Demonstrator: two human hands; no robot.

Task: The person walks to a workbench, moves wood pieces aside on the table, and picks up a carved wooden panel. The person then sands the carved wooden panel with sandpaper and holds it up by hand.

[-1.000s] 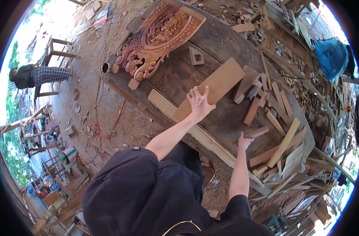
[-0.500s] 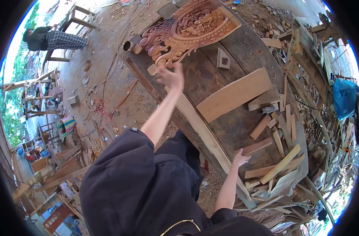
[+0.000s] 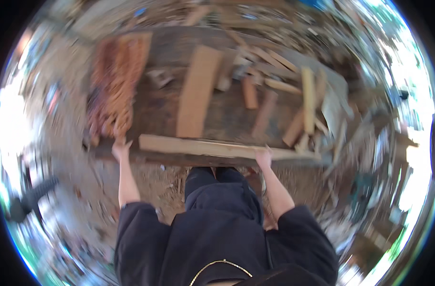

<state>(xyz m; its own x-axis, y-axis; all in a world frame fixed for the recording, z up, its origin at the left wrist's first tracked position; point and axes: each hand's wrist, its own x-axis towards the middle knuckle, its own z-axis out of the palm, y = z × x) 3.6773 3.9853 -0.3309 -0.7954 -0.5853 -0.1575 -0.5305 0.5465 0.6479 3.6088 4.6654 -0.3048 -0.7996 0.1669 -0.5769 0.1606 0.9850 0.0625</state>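
A reddish-brown carved wooden panel lies at the left of the worktable, its scrolled end toward me. My left hand is at that end by the table's near edge, thumb and fingers apart; blur hides whether it touches the carving. Along the near edge runs a long pale wooden strip. My right hand is at the strip's right part, its fingers smeared by motion. A wide, slightly curved board lies mid-table, one end near the strip. A brown wood block lies beyond my right hand.
A small pale piece with a square hole sits between the panel and the board. Several offcuts, among them a yellowish stick, crowd the table's right side. Wood scraps litter the ground around, all blurred.
My view has swung round, so the table now lies straight across in front of me. My right hand has gone from the brown block's end to the long strip. The left stays by the carving.
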